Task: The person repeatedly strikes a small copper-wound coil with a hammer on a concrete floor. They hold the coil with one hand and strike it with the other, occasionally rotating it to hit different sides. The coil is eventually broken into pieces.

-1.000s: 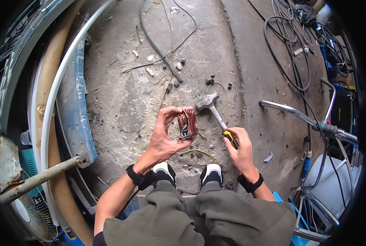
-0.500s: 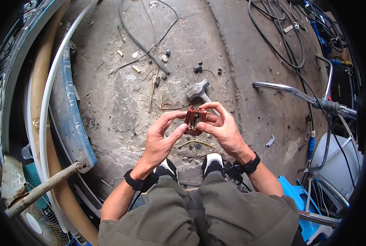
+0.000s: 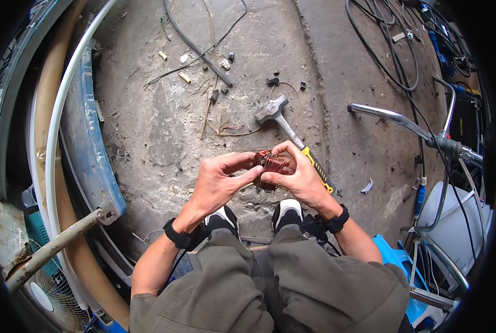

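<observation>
Between my hands, above the floor in front of my knees, is a small copper wire coil (image 3: 270, 162) with reddish-brown windings. My left hand (image 3: 219, 180) grips its left side with thumb and fingers. On the coil's right side, my right hand (image 3: 299, 176) pinches it the same way, its fingertips partly behind the windings. A hammer (image 3: 272, 110) with a grey head lies on the floor beyond my hands. Its yellow and black handle (image 3: 318, 169) runs past the right hand.
Cables and small black bits litter the concrete floor (image 3: 164, 111). Long curved panels and a cardboard tube (image 3: 51, 122) stand at left, near a fan (image 3: 51, 302). A chrome tubular frame (image 3: 395, 117) and a blue plastic stool (image 3: 395, 255) are at right.
The coil has been turned in my hands, so its windings now face up differently. My view has shifted slightly, and more of the hammer's handle shows beside my right hand.
</observation>
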The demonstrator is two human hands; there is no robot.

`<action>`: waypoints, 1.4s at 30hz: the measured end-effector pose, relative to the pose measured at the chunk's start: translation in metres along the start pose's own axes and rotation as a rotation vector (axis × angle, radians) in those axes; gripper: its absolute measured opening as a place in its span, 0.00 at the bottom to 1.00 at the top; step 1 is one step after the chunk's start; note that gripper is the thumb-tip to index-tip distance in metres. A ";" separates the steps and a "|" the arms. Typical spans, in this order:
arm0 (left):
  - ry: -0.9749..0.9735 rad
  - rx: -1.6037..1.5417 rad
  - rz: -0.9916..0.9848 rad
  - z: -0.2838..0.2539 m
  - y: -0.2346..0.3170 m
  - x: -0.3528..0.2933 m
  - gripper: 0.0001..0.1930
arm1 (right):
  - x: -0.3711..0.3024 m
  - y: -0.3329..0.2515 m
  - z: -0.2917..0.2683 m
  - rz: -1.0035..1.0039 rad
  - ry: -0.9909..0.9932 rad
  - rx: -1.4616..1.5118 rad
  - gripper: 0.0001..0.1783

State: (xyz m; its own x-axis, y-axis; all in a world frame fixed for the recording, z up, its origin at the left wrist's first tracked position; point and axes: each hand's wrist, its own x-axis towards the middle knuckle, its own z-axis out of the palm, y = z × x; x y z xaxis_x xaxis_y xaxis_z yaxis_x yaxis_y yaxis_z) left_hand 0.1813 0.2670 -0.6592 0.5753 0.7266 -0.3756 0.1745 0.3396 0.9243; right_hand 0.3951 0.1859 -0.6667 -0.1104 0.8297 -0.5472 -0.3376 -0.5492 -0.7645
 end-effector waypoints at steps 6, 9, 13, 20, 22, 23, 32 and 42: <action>-0.074 0.241 -0.001 -0.002 -0.001 0.002 0.19 | -0.004 0.009 0.001 -0.032 0.026 -0.044 0.28; -0.053 0.197 0.025 0.003 -0.004 -0.002 0.19 | -0.009 0.005 -0.001 -0.022 0.036 -0.050 0.30; -0.043 0.035 0.049 0.002 -0.013 -0.004 0.18 | -0.013 -0.007 -0.008 -0.088 0.027 -0.102 0.36; 0.045 0.226 0.333 0.014 -0.003 0.001 0.21 | -0.011 -0.001 -0.011 -0.044 0.001 0.113 0.29; 0.069 0.297 0.338 0.014 0.002 0.001 0.18 | -0.008 0.008 -0.011 -0.032 0.018 0.175 0.27; 0.082 0.265 0.305 0.015 0.000 0.002 0.18 | -0.006 0.012 -0.010 -0.026 0.027 0.206 0.27; 0.177 -0.035 0.073 0.012 -0.021 0.004 0.14 | -0.009 0.004 0.000 0.012 -0.007 0.089 0.29; -0.074 -0.365 -0.112 0.003 -0.025 -0.001 0.25 | -0.011 -0.003 -0.009 -0.237 0.026 -0.372 0.42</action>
State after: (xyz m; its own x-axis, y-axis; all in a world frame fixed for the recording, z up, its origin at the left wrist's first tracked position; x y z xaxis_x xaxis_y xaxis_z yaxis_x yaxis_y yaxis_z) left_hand 0.1788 0.2562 -0.6821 0.6275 0.6325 -0.4541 -0.0489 0.6140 0.7878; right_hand 0.4053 0.1780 -0.6615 -0.0456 0.9367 -0.3470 0.0096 -0.3470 -0.9378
